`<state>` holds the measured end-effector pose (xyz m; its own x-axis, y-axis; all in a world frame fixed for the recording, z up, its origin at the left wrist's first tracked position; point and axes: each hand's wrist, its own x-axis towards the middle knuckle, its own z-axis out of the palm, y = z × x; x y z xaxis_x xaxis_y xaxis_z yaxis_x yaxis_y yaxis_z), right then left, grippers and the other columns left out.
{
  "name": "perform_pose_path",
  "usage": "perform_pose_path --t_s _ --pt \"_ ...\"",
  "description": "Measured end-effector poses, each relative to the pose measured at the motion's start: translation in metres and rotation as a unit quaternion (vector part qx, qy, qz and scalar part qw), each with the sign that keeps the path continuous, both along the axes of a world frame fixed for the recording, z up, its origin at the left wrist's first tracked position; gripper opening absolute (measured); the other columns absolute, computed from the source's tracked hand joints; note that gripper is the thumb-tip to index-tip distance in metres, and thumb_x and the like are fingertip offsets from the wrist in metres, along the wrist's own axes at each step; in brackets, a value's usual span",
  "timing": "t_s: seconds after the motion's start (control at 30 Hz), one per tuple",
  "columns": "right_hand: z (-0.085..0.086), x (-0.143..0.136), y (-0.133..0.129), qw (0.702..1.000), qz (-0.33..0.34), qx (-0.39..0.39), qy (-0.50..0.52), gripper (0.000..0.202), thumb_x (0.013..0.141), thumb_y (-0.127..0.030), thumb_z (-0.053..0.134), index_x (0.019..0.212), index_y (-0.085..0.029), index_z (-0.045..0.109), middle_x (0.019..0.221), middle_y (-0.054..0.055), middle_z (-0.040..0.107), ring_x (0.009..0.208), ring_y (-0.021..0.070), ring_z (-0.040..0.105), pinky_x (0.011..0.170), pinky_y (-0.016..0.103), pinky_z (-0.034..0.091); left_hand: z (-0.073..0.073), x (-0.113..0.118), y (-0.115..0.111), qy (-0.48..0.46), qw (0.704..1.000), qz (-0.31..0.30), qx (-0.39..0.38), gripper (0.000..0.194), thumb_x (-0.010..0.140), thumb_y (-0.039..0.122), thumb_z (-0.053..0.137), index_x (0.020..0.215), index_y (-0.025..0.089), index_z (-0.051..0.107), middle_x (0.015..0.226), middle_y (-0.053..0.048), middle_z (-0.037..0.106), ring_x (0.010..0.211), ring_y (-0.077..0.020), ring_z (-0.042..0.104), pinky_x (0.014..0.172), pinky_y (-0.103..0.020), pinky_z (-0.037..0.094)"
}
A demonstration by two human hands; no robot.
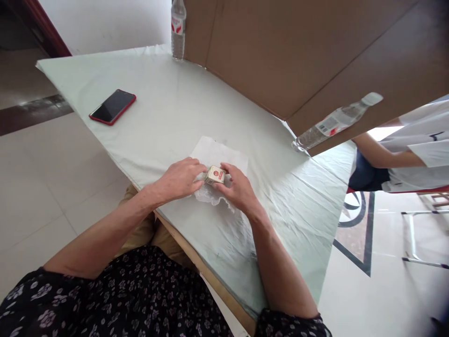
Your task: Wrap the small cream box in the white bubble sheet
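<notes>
A small cream box with red print sits between my two hands, over a sheet of white paper on the pale green tablecloth. My right hand grips the box's right side between thumb and fingers. At the box's left edge is my left hand, its thumb and fingertips curved with a gap between them, close to the box. Crinkled clear wrapping lies just below the box, partly under my hands.
A phone in a red case lies at the left. Large cardboard panels stand along the far side, with one upright bottle and one tilted bottle against them. A person sits at the right.
</notes>
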<state>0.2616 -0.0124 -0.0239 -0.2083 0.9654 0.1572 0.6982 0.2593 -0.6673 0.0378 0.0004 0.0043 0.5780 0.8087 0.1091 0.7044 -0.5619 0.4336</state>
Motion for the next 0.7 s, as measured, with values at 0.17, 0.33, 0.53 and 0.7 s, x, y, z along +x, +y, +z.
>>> perform_pose_path --t_s 0.17,0.33,0.53,0.7 --pt "0.008 0.029 -0.014 0.997 -0.060 0.045 -0.010 0.043 0.078 -0.038 0.072 0.117 -0.021 0.068 0.121 0.012 0.074 0.105 0.0291 0.069 0.098 0.051 0.051 -0.031 0.001 -0.002 0.015 0.996 -0.086 -0.010 0.054 0.074 0.041 0.077 0.120 0.018 0.060 0.134 -0.017 0.062 0.128 -0.0374 0.055 0.104 -0.046 0.046" --pt "0.004 0.098 -0.041 0.970 -0.239 0.011 -0.033 0.053 0.077 -0.050 0.070 0.120 -0.021 0.067 0.110 0.011 0.075 0.085 0.0262 0.068 0.084 0.050 0.056 -0.033 0.007 -0.013 0.067 0.997 -0.050 -0.006 0.062 0.080 0.048 0.072 0.130 0.014 0.055 0.147 -0.022 0.051 0.142 -0.0400 0.042 0.115 -0.051 0.036" --pt "0.000 0.106 -0.056 0.954 -0.250 0.127 -0.110 0.058 0.080 -0.051 0.069 0.127 -0.019 0.063 0.140 0.020 0.060 0.131 0.0389 0.055 0.107 0.065 0.042 -0.023 0.019 -0.024 0.147 0.989 -0.001 0.017 0.065 0.084 0.053 0.069 0.131 0.010 0.056 0.144 -0.023 0.052 0.139 -0.0386 0.044 0.111 -0.048 0.037" --pt "0.013 0.048 -0.041 0.983 -0.030 0.132 -0.120 0.052 0.092 -0.050 0.063 0.136 -0.023 0.058 0.145 0.016 0.060 0.137 0.0326 0.054 0.114 0.057 0.042 -0.015 0.023 -0.035 0.157 0.986 0.023 0.044 0.057 0.087 0.048 0.068 0.129 0.011 0.058 0.143 -0.025 0.053 0.135 -0.0407 0.048 0.109 -0.055 0.037"
